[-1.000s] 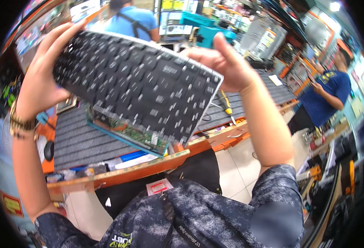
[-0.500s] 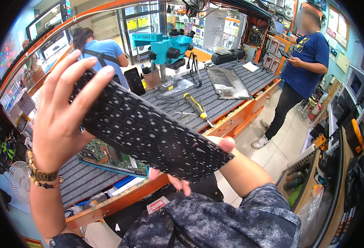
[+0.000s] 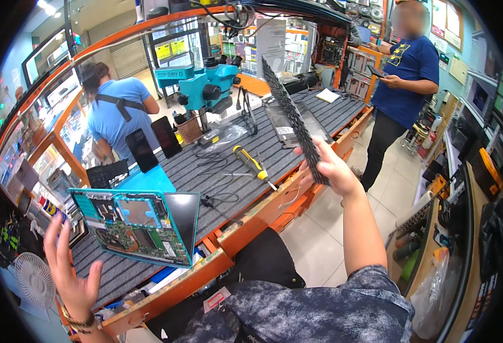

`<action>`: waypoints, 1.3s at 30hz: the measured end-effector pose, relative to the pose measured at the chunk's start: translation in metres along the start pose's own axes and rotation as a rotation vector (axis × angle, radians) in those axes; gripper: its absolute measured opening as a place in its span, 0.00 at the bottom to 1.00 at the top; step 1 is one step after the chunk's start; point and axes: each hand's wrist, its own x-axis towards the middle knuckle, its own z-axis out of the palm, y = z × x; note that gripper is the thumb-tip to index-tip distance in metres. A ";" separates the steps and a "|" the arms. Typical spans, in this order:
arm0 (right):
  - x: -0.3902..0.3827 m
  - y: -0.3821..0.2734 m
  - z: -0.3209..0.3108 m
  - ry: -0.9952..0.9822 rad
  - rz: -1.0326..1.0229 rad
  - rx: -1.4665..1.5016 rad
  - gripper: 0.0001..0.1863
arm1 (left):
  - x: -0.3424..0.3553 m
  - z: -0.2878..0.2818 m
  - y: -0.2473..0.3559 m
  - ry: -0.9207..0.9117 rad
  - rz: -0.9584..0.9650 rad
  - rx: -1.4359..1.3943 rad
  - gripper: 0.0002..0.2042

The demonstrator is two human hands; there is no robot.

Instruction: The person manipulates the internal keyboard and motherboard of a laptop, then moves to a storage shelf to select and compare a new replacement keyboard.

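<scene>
A black laptop keyboard (image 3: 291, 108), seen nearly edge-on, is raised in my right hand (image 3: 336, 170), whose fingers and thumb grip its lower end. My left hand (image 3: 71, 274) is off the keyboard, its fingers spread in the air at the left, near the opened laptop. That teal laptop (image 3: 134, 226) stands on the bench with its green circuit board and inner parts bare, its dark screen (image 3: 181, 217) showing at the right side.
A grey ridged mat covers the bench (image 3: 205, 186). On it lie a yellow-black screwdriver (image 3: 253, 163), cables, a metal laptop panel (image 3: 283, 123) and two phones (image 3: 142, 150). A teal microscope (image 3: 203, 86) stands behind. One person (image 3: 117, 108) is beyond the bench, another (image 3: 403, 80) at right.
My left hand has let go of the keyboard and dropped down to the left. The right hand has swung the keyboard rightward and turned it edge-on, uncovering the laptop.
</scene>
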 end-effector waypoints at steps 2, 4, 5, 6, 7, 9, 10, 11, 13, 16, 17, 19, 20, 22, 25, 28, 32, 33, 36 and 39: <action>0.025 0.004 -0.027 0.250 0.135 -0.449 0.55 | -0.056 0.023 -0.022 -0.008 -0.143 -0.049 0.39; 0.053 0.035 -0.085 0.421 0.113 -0.722 0.59 | -0.117 0.062 -0.044 -0.037 -0.292 -0.111 0.36; 0.065 0.046 -0.102 0.426 0.106 -0.728 0.59 | -0.149 0.078 -0.052 -0.063 -0.357 -0.103 0.34; 0.079 0.056 -0.114 0.529 0.168 -0.920 0.62 | -0.179 0.091 -0.055 -0.088 -0.428 -0.089 0.31; 0.089 0.063 -0.120 0.630 0.234 -1.109 0.65 | -0.201 0.100 -0.053 -0.089 -0.488 -0.088 0.31; 0.113 0.068 -0.107 0.619 0.302 -1.205 0.66 | -0.243 0.110 -0.050 -0.044 -0.567 -0.003 0.29; 0.117 0.070 -0.106 0.624 0.398 -1.321 0.68 | -0.246 0.118 -0.052 -0.043 -0.576 -0.006 0.29; 0.123 0.068 -0.106 0.615 0.453 -1.401 0.68 | -0.249 0.125 -0.057 -0.018 -0.547 0.029 0.31; 0.126 0.069 -0.110 0.564 0.475 -1.468 0.68 | -0.241 0.129 -0.045 -0.001 -0.533 0.082 0.32; 0.129 0.084 -0.120 0.502 0.478 -1.527 0.68 | -0.237 0.128 -0.043 0.031 -0.551 0.132 0.28; 0.128 0.088 -0.122 0.502 0.506 -1.535 0.67 | -0.240 0.129 -0.045 0.032 -0.567 0.131 0.28; 0.132 0.092 -0.101 0.489 0.549 -1.565 0.67 | -0.250 0.125 -0.050 0.053 -0.497 0.195 0.26; 0.127 0.091 -0.099 0.485 0.595 -1.567 0.68 | -0.249 0.128 -0.050 0.060 -0.511 0.182 0.26; 0.118 0.094 -0.104 0.515 0.586 -1.598 0.69 | -0.247 0.129 -0.052 0.024 -0.486 0.106 0.24; 0.110 0.101 -0.074 0.537 0.497 -1.623 0.62 | -0.245 0.122 -0.048 0.037 -0.504 0.103 0.25; 0.107 0.107 -0.040 0.620 -0.012 -1.464 0.48 | -0.241 0.129 -0.050 0.043 -0.544 0.038 0.27; 0.080 0.124 0.082 0.495 -0.410 -1.098 0.31 | -0.232 0.123 -0.053 0.003 -0.570 0.099 0.28; 0.072 0.130 0.115 0.459 -0.443 -1.077 0.30 | -0.232 0.119 -0.052 -0.043 -0.612 0.088 0.27; 0.056 0.165 0.165 0.412 -0.455 -1.045 0.30 | -0.231 0.129 -0.060 -0.099 -0.677 0.080 0.26; 0.059 0.175 0.185 0.361 -0.353 -1.159 0.30 | -0.216 0.126 -0.064 -0.144 -0.654 0.099 0.26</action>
